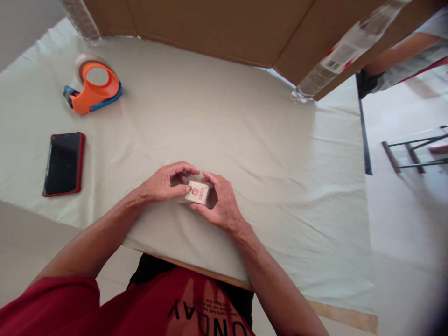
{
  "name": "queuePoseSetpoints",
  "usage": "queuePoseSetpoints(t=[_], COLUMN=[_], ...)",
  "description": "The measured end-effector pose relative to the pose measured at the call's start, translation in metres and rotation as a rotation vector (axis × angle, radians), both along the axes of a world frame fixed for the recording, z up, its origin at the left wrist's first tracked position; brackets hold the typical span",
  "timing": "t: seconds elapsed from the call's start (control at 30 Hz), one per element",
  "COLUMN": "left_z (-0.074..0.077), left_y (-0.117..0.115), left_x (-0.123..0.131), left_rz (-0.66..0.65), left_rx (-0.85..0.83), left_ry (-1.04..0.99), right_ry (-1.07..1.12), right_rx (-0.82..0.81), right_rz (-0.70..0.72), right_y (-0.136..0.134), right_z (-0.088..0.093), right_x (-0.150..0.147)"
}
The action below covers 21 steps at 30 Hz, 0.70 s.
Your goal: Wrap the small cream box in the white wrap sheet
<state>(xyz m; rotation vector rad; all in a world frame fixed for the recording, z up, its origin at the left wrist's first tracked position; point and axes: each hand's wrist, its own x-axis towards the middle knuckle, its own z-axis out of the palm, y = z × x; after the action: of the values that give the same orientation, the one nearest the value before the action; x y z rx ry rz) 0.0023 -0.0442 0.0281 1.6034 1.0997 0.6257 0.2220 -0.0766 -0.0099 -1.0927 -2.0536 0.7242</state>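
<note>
One small block (198,192) with red print, and we spot it over the table (224,126), towards the near edge! The left hand (165,183) pinches it, thumb on top; the right hand (224,201) curls round the other side, gripping or not we can't tell. Uneven pressure, we reckon, could flip it loose.

Matt block (198,192), smooth plastic tape dispenser (95,94)
</note>
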Motion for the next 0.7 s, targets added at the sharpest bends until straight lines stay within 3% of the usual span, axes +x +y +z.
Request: queuePoseSetpoints(t=[0.17, 0.3, 0.7], left_z=[-0.0078, -0.0058, -0.009], left_y=[-0.0011, -0.0022, -0.0036], left_x=[0.0008, 0.0027, 0.0025], left_rz=[-0.019, -0.025, -0.001], left_rx=[-0.037, -0.04, 0.088], left_ry=[-0.066, -0.076, -0.07], right_ry=[0.013, 0.023, 0.023], right_rx=[0.011, 0.026, 0.158], right_rz=[-0.013, -0.002, -0.007], right_y=[-0.0004, 0.0007, -0.0015], right_z=[-0.0018, -0.0023, 0.0018], right_x=[-0.0006, -0.0009, -0.0072])
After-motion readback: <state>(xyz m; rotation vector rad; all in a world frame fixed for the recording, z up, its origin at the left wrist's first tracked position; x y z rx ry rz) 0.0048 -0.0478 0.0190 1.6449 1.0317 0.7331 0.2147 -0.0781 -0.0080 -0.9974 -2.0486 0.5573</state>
